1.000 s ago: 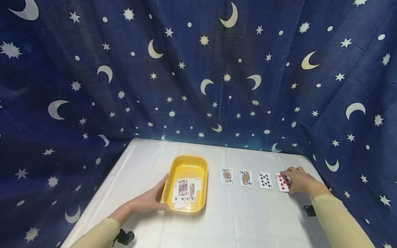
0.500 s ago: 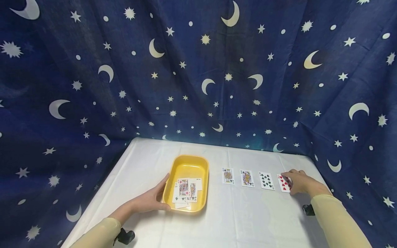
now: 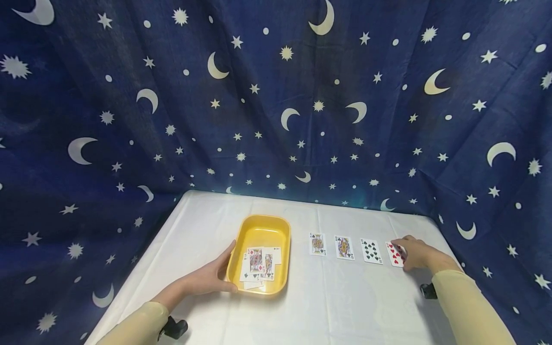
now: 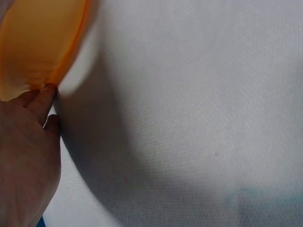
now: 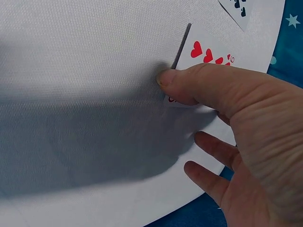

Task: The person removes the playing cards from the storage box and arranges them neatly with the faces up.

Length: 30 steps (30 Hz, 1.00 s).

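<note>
My right hand (image 3: 420,254) bends over a red heart playing card (image 3: 394,256) at the right end of a row, thumb and fingers gripping it. In the right wrist view the thumb (image 5: 182,86) lies along the card's edge, while the other fingertips on the card are hidden. At the left side of a yellow plastic tray (image 3: 264,235), my left hand (image 3: 209,278) rests with fingers spread, thumb at its near corner. Straight fingers (image 4: 41,101) touch the tray wall in the left wrist view. Several face-up cards (image 3: 256,259) overlap in the tray's near half.
Left of the heart card lie a black spot card (image 3: 371,251), a queen (image 3: 344,247) and a king (image 3: 317,244), evenly spaced face up. A white cloth (image 3: 310,306) covers the table. A dark blue curtain (image 3: 254,120) with moons and stars hangs behind and at both sides.
</note>
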{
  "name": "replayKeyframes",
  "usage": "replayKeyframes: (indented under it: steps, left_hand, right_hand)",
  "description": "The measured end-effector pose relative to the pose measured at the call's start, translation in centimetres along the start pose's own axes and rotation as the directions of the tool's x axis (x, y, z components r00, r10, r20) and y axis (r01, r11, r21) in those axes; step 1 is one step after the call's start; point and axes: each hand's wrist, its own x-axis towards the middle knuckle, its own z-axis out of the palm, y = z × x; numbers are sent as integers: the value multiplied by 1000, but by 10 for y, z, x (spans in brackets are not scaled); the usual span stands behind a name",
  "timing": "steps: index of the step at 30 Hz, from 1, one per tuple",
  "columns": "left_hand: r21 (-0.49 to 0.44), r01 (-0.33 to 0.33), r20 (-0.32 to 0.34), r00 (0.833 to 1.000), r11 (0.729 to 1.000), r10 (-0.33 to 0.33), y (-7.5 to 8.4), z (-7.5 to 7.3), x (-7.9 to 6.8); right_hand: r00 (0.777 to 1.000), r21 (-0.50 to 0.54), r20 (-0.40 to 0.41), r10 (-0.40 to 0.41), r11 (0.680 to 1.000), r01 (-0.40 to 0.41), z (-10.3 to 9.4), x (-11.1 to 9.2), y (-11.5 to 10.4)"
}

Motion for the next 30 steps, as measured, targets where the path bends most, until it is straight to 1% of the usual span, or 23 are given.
replayKeyframes:
  steps: [8, 14, 23, 30]
  left_hand:
    - [-10, 8, 4, 1000, 1000, -8, 1, 0, -1]
    - [-10, 8, 2, 1000, 1000, -8, 1, 0, 0]
    - [-32, -18, 19, 1000, 999, 19, 0, 0, 0]
    - [-29, -10, 18, 1000, 1000, 11, 0, -1, 0]
  right_hand:
    - [1000, 7, -3, -6, 1000, 6, -1, -2, -1]
    - [1000, 11, 2, 9, 1000, -9, 0, -2, -2]
    - [1000, 22, 1, 7, 1000, -7, -1, -1, -3]
    - [999, 41, 14, 32, 999, -33, -2, -3, -6]
